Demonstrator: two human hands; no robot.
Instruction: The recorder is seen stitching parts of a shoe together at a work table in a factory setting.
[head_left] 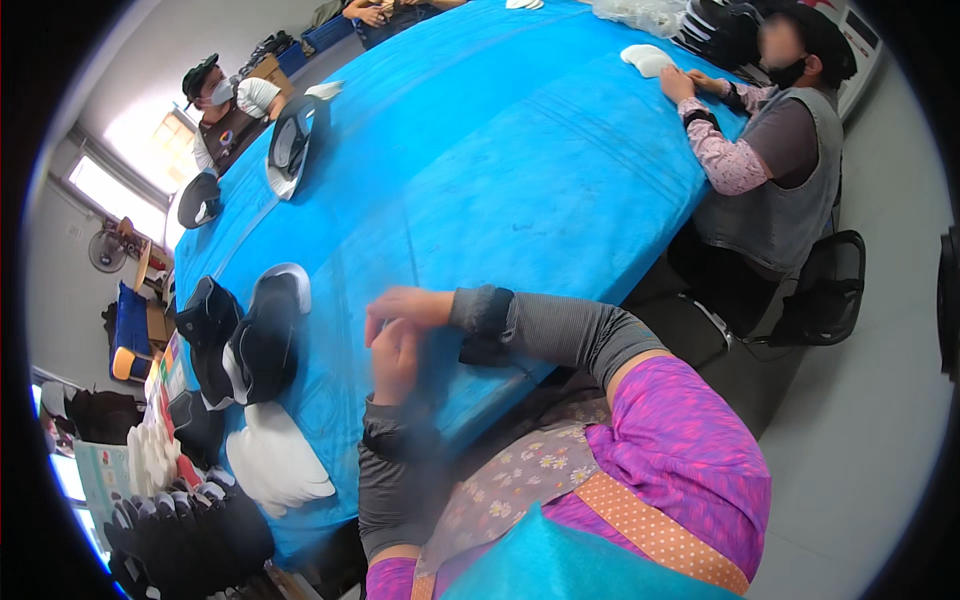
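My left hand (pixel 394 362) is raised over the blue-covered table (pixel 520 220) near its front edge, with its fingers curled closed. Bent over it from the right, my right hand (pixel 415 306) has its fingers folded down and meeting the left. Both are slightly smeared, and anything between them is hidden. Dark grey sleeves cover both forearms. Under the right forearm a dark object (pixel 484 350) lies at the table edge, its kind unclear. Left of my hands stand black shoe-like pieces (pixel 268 335) with white edges. Nearer me lies a pile of white insole-shaped sheets (pixel 275 458).
A bundle of black pieces (pixel 190 535) sits beyond the table's lower left edge. Farther off are more black-and-white pieces (pixel 288 155). One co-worker (pixel 765 150) sits at the right handling white sheets (pixel 648 60); another (pixel 225 110) is at the far left.
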